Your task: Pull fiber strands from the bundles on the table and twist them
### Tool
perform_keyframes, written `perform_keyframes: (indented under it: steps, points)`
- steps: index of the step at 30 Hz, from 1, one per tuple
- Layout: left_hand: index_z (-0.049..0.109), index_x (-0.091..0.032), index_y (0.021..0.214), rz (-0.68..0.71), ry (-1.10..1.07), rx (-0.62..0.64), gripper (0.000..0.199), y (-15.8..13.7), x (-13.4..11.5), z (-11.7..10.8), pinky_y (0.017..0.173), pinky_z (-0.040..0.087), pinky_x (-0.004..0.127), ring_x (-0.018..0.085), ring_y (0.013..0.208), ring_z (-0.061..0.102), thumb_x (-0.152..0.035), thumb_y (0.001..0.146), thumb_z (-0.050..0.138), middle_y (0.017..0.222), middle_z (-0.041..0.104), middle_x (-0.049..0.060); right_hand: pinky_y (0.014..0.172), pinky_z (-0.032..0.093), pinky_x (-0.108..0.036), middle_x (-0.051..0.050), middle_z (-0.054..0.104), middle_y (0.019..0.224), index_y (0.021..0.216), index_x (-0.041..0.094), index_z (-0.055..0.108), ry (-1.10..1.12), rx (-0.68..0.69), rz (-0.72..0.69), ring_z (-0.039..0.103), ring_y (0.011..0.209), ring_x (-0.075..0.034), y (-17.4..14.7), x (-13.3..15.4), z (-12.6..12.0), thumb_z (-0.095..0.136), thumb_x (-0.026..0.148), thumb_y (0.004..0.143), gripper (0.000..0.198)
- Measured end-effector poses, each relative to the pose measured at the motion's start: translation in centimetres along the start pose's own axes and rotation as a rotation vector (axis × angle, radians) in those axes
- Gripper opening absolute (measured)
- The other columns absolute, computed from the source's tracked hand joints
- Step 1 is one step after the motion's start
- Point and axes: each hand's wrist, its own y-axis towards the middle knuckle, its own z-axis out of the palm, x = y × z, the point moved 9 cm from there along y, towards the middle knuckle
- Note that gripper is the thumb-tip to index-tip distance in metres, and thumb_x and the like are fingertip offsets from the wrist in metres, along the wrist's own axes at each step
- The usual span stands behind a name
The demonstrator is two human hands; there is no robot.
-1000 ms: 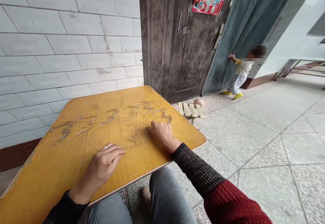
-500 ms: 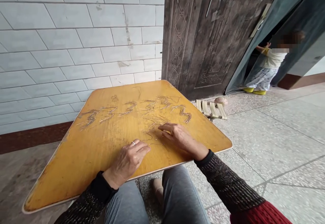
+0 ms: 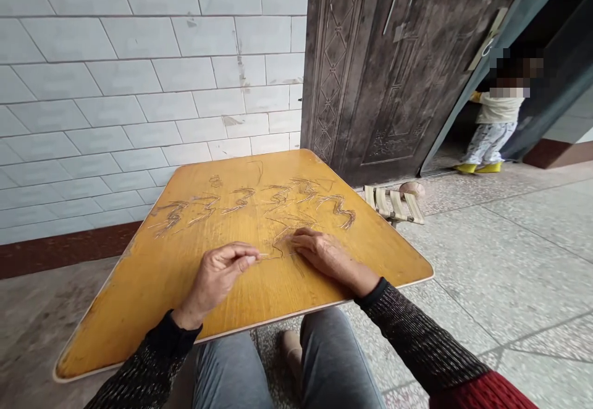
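My left hand point(image 3: 217, 276) is closed in a pinch above the near part of the yellow table point(image 3: 176, 298). Between its thumb and forefinger is the end of a thin wire-like strand point(image 3: 271, 257). My right hand point(image 3: 324, 254) lies low on the tabletop with its fingers stretched over loose brown strands point(image 3: 280, 236); what is under the fingertips is hidden. Beyond both hands, several bent bundles of similar strands form a row, including a wavy bundle point(image 3: 341, 210) at the right and a darker bundle point(image 3: 172, 216) at the left.
A small coil of strands point(image 3: 215, 181) lies near the table's far edge. Behind stand a white tiled wall point(image 3: 185, 75) and a dark carved door point(image 3: 361, 88). A low slatted stool point(image 3: 393, 205) is right of the table. A small person point(image 3: 493, 125) stands at the doorway.
My left hand has lifted and shifted left, and now pinches a strand. The right hand stays over the loose strands with its fingers lower. The small person has turned towards the doorway.
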Motion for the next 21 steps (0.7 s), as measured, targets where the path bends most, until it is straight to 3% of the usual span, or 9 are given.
perform_keyframes:
  steps: [4,7,9,11,15,18,21]
  points:
    - [0.066,-0.011,0.087,-0.082,-0.097,-0.214,0.023,1.8,1.2,-2.1,0.052,0.048,0.022,0.013,0.064,0.06,-0.029,0.074,0.061,0.08,0.069,0.008,0.077,0.045,-0.027,-0.009,0.064,0.095,0.094,0.015,0.063,0.197,-0.168,-0.024,0.06,0.087,-0.017,1.1,0.6,-2.7,0.044,0.021,0.085,0.022]
    - [0.066,-0.012,0.087,0.043,0.124,-0.263,0.02,3.8,0.2,-2.0,0.062,0.051,0.026,0.015,0.071,0.062,-0.027,0.077,0.057,0.083,0.069,0.008,0.051,0.044,-0.021,-0.004,0.064,0.071,0.085,0.014,0.063,0.496,-0.141,0.108,0.057,0.053,-0.01,3.6,0.7,-2.5,0.042,0.035,0.086,0.029]
    - [0.067,-0.015,0.088,0.226,0.351,-0.241,0.019,4.7,-1.4,-1.0,0.074,0.051,0.03,0.017,0.081,0.062,-0.021,0.081,0.051,0.088,0.068,0.008,0.04,0.037,-0.017,-0.003,0.063,0.073,0.084,0.013,0.06,0.743,-0.134,0.17,0.052,0.041,-0.006,5.7,1.0,-1.7,0.042,0.04,0.084,0.033]
    - [0.065,-0.017,0.096,0.398,0.574,-0.18,0.023,4.8,-2.7,0.6,0.081,0.049,0.032,0.018,0.09,0.06,-0.016,0.083,0.046,0.097,0.066,0.008,0.037,0.035,-0.016,-0.003,0.063,0.075,0.084,0.013,0.059,0.918,-0.179,0.2,0.052,0.042,-0.006,7.7,1.0,-1.0,0.049,0.04,0.079,0.03]
    - [0.053,-0.018,0.118,0.564,0.856,-0.042,0.036,3.9,-3.2,3.1,0.086,0.047,0.037,0.021,0.101,0.056,-0.015,0.083,0.046,0.113,0.06,0.009,0.037,0.033,-0.015,0.001,0.058,0.062,0.076,0.012,0.057,1.113,-0.278,0.182,0.044,0.039,-0.004,10.1,0.3,-0.3,0.055,0.04,0.074,0.028]
    - [0.052,-0.018,0.118,0.571,0.762,-0.12,0.034,3.4,-3.4,1.5,0.09,0.044,0.037,0.021,0.105,0.054,-0.019,0.084,0.045,0.113,0.059,0.009,0.038,0.033,-0.016,0.001,0.059,0.064,0.079,0.013,0.056,1.2,-0.158,0.072,0.043,0.038,-0.003,10.3,0.6,0.3,0.055,0.041,0.076,0.029]
    - [0.055,-0.018,0.111,0.319,0.435,-0.354,0.03,4.1,-1.6,-3.2,0.08,0.049,0.033,0.02,0.102,0.054,-0.026,0.088,0.038,0.112,0.059,0.01,0.039,0.033,-0.016,0.0,0.061,0.068,0.079,0.013,0.056,1.2,0.03,-0.021,0.046,0.038,-0.003,9.6,1.4,1.0,0.053,0.041,0.08,0.028]
